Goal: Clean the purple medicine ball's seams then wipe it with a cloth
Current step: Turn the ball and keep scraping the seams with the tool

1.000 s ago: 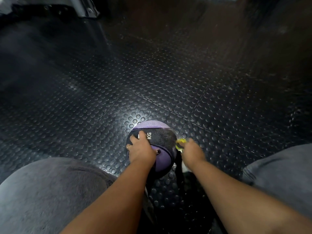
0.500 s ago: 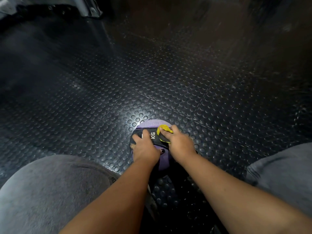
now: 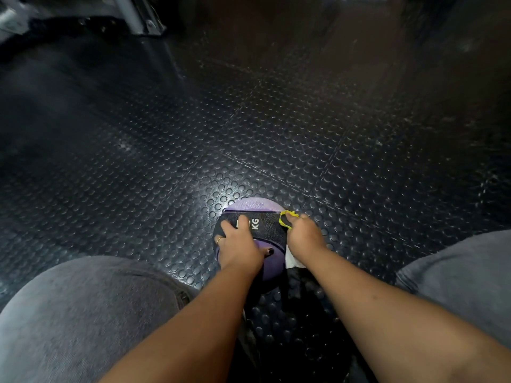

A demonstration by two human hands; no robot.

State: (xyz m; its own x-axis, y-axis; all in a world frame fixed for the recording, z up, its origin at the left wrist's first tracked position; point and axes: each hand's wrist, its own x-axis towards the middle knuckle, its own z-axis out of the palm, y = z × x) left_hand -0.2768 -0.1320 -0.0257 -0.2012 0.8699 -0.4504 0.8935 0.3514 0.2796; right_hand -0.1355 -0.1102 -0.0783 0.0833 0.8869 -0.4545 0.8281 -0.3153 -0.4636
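Down between the person's knees, near 6 o'clock in the head view, the purple medicine ball (image 3: 250, 205) sat on the studded rubber floor (image 3: 359, 161). The left hand (image 3: 237, 244) lay on top of it with fingers spread flat over the black band and the thumb on the near side, steadying it. The right hand (image 3: 304, 236) pinched a small yellow item (image 3: 287, 215) against the seam at the ball's 2 o'clock edge; brush or rag, I could not tell. A white cloth (image 3: 291, 259) showed under the right wrist, just beside the ball at its 4 o'clock. The main risk, as I judged it, was roll: held only by a flat palm, the ball could turn away toward 12 o'clock if the right hand pushed hard along the seam, and so light a pinch could lose the yellow item. Open floor ran from 9 round to 3 o'clock. The left knee (image 3: 83, 313) at 7 and the right knee (image 3: 456, 272) at 5 hemmed the near side, and a metal frame leg (image 3: 132, 15) stood well apart at 11.
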